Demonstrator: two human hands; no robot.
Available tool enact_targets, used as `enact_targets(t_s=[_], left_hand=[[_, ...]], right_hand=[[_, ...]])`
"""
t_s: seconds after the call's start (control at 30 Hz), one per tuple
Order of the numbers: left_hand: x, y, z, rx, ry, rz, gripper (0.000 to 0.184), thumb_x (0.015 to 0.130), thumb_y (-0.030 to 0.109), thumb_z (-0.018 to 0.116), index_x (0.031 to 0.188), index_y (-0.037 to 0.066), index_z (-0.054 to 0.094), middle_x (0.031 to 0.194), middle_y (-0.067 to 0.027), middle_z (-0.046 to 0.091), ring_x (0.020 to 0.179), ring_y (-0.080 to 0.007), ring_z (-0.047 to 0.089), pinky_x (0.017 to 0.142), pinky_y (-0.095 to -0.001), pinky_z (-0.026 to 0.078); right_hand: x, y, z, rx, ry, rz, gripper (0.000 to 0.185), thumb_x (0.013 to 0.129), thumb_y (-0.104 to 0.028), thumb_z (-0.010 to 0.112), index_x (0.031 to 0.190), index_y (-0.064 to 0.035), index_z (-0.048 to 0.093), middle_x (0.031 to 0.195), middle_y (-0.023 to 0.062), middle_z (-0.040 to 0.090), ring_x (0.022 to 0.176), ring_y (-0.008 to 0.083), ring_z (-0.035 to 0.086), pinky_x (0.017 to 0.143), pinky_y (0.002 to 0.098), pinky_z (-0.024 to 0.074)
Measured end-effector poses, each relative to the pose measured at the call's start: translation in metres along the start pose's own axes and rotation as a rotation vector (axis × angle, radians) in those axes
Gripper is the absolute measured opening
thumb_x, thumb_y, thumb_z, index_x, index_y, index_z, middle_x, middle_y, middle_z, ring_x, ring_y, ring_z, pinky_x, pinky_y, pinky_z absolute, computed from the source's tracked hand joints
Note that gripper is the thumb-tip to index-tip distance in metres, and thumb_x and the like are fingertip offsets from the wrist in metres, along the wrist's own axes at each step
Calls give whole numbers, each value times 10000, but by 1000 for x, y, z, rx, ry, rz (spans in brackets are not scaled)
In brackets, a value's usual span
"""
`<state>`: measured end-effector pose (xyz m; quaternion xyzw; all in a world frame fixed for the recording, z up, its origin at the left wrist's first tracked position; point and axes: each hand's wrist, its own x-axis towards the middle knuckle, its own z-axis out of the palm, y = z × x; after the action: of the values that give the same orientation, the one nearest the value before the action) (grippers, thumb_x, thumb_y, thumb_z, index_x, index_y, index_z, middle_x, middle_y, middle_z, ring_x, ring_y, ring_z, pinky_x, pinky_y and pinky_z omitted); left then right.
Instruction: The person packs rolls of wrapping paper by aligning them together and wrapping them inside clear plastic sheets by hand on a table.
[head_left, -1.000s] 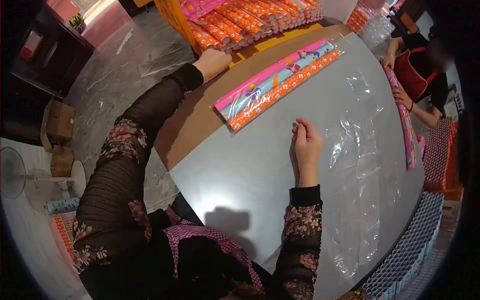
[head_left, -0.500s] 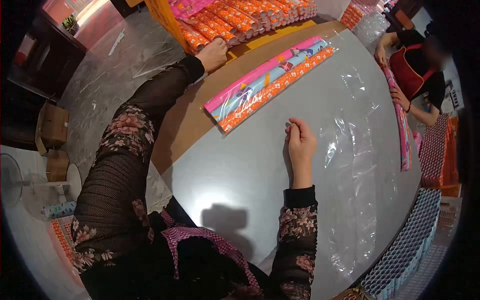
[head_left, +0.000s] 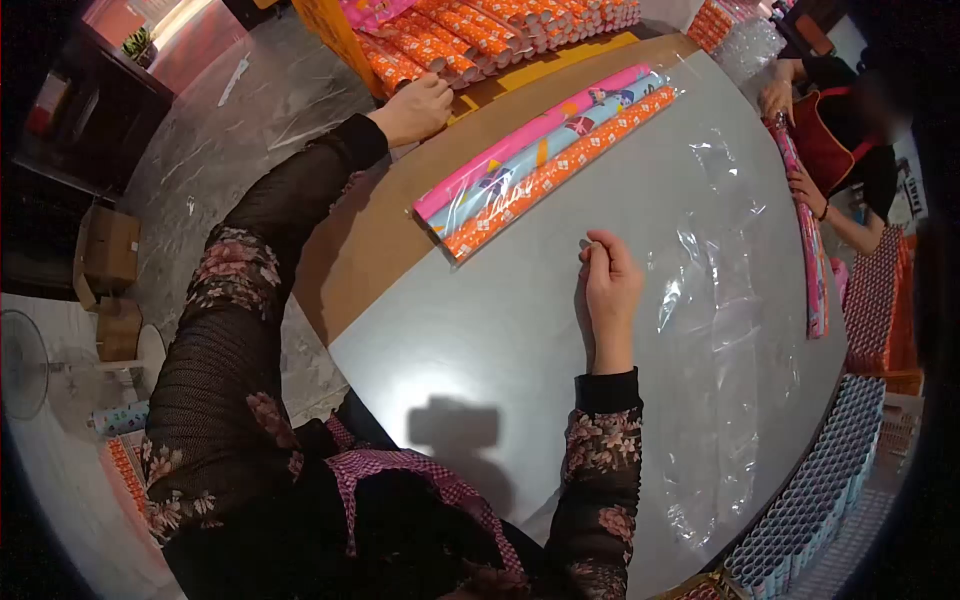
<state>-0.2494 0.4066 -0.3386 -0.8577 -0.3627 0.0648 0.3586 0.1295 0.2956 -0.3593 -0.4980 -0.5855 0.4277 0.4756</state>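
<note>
Left hand (head_left: pixel 415 110): stretched to the far left, fingers bent at the near ends of the rolls; whether they have hold of one I cannot tell, as the back of the hand faces the camera.
Orange rolls (head_left: pixel 440 42): heaped beside a yellow-orange panel (head_left: pixel 335 42) beyond the table, many ends facing this way, probably so each can be drawn out lengthwise.
Brown strip (head_left: pixel 385 230): along the table's left side, below the outstretched forearm.
Filmed bundle (head_left: pixel 545 155): pink, light-blue and orange rolls side by side in clear film, slantwise across brown and grey, perhaps set back to leave elbow room.
Right hand (head_left: pixel 610 280): fingers loosely curled over the grey table (head_left: pixel 480 320), no roll in it; anything small at the fingertips I cannot tell. It seems parked during the left arm's reach.
Clear film (head_left: pixel 735 390): spread flat, likely for easy reach.
Co-worker (head_left: pixel 825 130): both hands on a long pink piece (head_left: pixel 806 245) along the table's right edge, spaced apart, presumably to steady it.
</note>
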Motion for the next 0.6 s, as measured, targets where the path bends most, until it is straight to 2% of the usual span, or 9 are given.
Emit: enact_targets(t_s=[0.2, 0.33, 0.4, 0.6], left_hand=[[-17, -1, -14, 37, 180, -36, 83, 768, 166, 591, 770, 85, 606, 810, -33, 574, 841, -181, 546, 778, -308, 407], [-18, 2, -31, 18, 199, -51, 76, 775, 155, 582, 765, 80, 591, 775, -35, 578, 801, -187, 567, 756, -315, 417], [-18, 7, -38, -36, 106, -61, 203, 781, 160, 564, 946, 53, 612, 812, -42, 566, 782, -186, 558, 766, -321, 424], [-10, 22, -66, -61, 262, -100, 144, 794, 142, 567, 900, 48, 590, 762, -48, 550, 731, -195, 553, 730, -316, 426]], right_hand=[[0, 1, -1, 25, -14, 1, 172, 929, -43, 531, 1006, -8, 681, 732, 27, 636, 598, 66, 555, 546, 217, 452], [0, -1, -1, 41, -6, 19, 171, 947, -56, 540, 1028, 5, 678, 748, 17, 628, 602, 49, 528, 540, 199, 434], [0, -2, -1, 21, 2, 17, 172, 948, -57, 539, 1027, 4, 679, 750, 17, 628, 607, 49, 529, 544, 196, 434], [-1, -7, -1, 109, -19, 94, 173, 953, -56, 526, 1036, 10, 663, 756, 21, 622, 614, 55, 527, 563, 202, 443]])
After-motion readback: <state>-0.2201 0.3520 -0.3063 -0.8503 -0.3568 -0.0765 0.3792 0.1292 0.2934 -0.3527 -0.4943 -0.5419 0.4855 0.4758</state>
